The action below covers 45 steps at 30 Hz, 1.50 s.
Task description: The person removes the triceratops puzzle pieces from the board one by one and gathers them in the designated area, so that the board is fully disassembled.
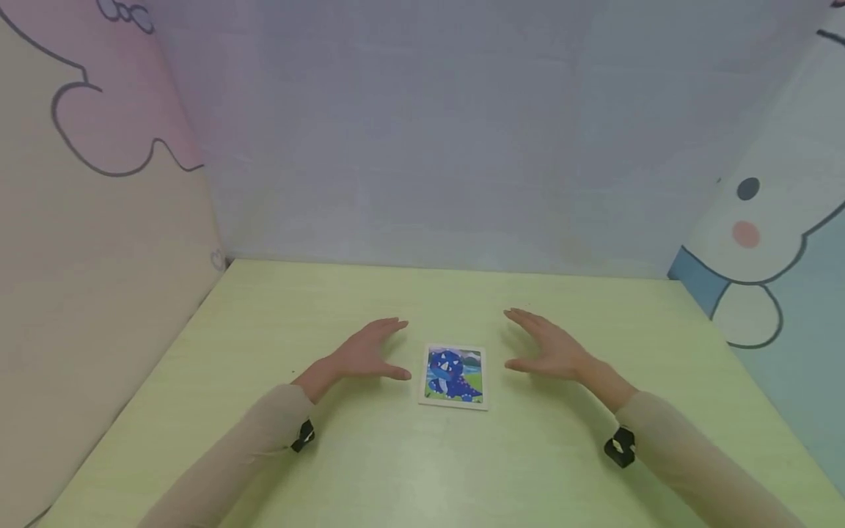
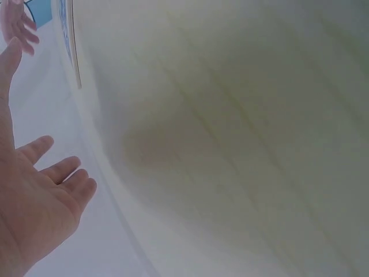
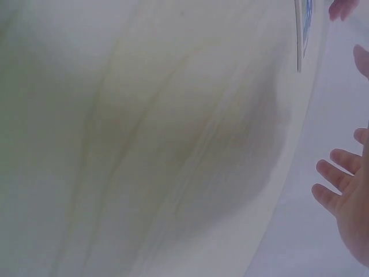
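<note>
One light-framed picture tile (image 1: 454, 376) lies flat and face up on the bench (image 1: 429, 469), near the middle of the head view. Print: a blue horned dinosaur on green, water behind. Outline close to square, so I can name no clear long axis; its sides run roughly away from me and across.

Key relation: the tile sits between my two hands, with neither touching it. From the fingers of my left hand (image 1: 366, 350) it lies to the right; from those of my right hand (image 1: 548, 348), to the left. In the head view my left thumb tip is just beside the frame's left edge, and the gap on the other side looks a little wider, so I judge the left hand slightly nearer. Both thumbs point inward toward the tile; the other fingers reach farther out than its far edge.

Finger state: both sets spread wide and nearly straight, thumb well apart from the rest; nothing held in either. Each wrist view catches the tile edge-on near the top. Exact height over the bench: cannot tell.

Farther out: a pale left sleeve (image 1: 218, 462) and right sleeve (image 1: 700, 462); past the bench's far edge, a plain lilac backdrop (image 1: 422, 147).
</note>
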Each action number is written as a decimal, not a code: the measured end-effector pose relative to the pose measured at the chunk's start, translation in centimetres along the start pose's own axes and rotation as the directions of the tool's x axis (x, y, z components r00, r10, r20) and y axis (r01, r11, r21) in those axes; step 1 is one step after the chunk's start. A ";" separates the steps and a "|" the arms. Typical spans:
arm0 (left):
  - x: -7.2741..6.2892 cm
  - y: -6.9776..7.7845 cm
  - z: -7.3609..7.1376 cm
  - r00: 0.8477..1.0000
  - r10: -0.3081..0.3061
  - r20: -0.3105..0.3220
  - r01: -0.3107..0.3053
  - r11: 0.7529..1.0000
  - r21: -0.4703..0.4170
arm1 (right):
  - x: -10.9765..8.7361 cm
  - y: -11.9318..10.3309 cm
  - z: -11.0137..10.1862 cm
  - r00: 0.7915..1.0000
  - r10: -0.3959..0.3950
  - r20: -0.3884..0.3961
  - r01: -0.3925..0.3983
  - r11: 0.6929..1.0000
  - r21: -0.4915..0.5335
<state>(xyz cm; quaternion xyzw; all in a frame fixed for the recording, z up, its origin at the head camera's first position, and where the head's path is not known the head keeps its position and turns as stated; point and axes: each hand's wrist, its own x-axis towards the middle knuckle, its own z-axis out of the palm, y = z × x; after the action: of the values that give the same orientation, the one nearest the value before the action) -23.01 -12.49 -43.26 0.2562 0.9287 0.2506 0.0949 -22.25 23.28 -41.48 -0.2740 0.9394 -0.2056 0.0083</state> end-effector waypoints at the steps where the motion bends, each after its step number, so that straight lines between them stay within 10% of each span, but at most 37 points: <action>1: 0.1 0.2 0.2 1.000 0.009 0.011 -0.009 1.000 0.006 | 0.2 -0.4 0.2 1.000 0.002 0.004 -0.003 1.000 0.013; 21: 1.0 4.0 2.5 0.988 0.023 0.151 -0.033 0.997 0.066 | 2.6 -5.4 3.3 1.000 0.015 -0.002 -0.013 0.932 0.363; 45: 0.7 3.9 2.5 0.987 0.036 0.154 -0.050 0.995 0.089 | 6.2 -7.7 6.4 0.992 0.122 0.036 -0.128 0.950 0.285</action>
<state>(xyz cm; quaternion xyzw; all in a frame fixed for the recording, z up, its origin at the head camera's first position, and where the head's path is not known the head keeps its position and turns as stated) -21.18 -8.22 -43.44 0.2987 0.9237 0.1889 0.1480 -22.74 11.74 -43.76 -0.2117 0.9150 -0.3363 0.0694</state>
